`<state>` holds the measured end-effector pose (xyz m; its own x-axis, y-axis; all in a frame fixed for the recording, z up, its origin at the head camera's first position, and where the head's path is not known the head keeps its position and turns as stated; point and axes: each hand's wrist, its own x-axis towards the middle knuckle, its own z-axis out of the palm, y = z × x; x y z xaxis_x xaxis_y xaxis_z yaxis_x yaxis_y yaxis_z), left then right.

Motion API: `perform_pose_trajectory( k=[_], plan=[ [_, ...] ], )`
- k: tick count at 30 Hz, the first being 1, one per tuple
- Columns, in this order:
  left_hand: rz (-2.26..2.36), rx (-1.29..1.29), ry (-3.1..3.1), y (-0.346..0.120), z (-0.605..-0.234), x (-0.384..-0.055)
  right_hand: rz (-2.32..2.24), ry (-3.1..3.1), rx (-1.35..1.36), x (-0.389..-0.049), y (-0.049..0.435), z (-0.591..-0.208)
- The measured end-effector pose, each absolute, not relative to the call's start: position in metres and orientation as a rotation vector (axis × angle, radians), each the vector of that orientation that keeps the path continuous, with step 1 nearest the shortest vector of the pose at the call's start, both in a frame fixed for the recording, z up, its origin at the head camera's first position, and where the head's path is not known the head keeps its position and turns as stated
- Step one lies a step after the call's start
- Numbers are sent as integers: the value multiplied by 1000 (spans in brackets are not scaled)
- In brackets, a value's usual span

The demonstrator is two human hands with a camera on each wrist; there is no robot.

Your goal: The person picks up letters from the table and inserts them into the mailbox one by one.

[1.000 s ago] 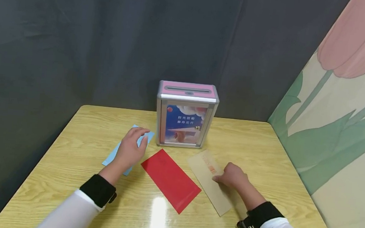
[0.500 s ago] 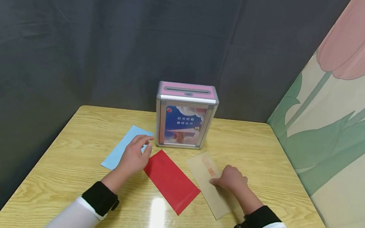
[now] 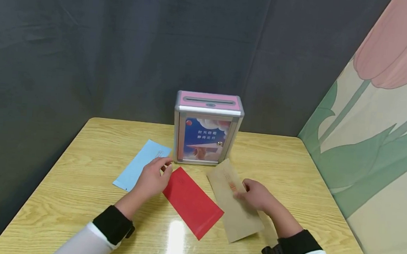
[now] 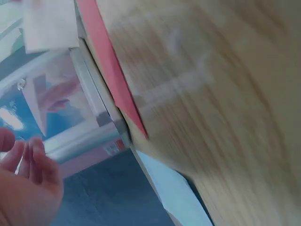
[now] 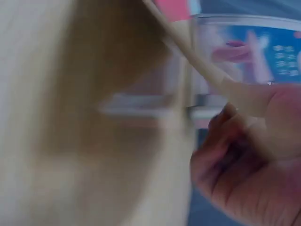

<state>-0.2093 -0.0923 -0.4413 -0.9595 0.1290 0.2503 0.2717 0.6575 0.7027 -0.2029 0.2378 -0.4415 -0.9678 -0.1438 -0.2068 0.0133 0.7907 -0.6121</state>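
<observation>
Since the earlier frame, the brown envelope (image 3: 233, 209) has tilted up from the table (image 3: 72, 200), its edge pinched in my right hand (image 3: 257, 194); my left hand (image 3: 152, 181), loosely bent, holds nothing. I'd expect it light, bendy, best gripped mid-edge

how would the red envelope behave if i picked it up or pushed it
The red envelope looks thin and shows no bulge, so it is probably light and would likely flex when lifted. It lies flat on the table, whose sheen suggests a smooth top, so a push would probably slide it rather than tip it.
</observation>
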Motion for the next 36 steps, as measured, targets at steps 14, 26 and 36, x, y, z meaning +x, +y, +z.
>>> perform_pose_trajectory(
  k=[14, 26, 36],
  plan=[
    [-2322, -459, -2745, -29, -422, -177, -886, 3080, -793, -165, 157, -405],
    [-2394, -387, -2521, -26, -428, -177, -894, 3184, -1046, -161, 141, -413],
    [-2176, -261, -2584, -39, -423, -184, -1233, 3134, -505, -176, 159, -405]
  ],
)
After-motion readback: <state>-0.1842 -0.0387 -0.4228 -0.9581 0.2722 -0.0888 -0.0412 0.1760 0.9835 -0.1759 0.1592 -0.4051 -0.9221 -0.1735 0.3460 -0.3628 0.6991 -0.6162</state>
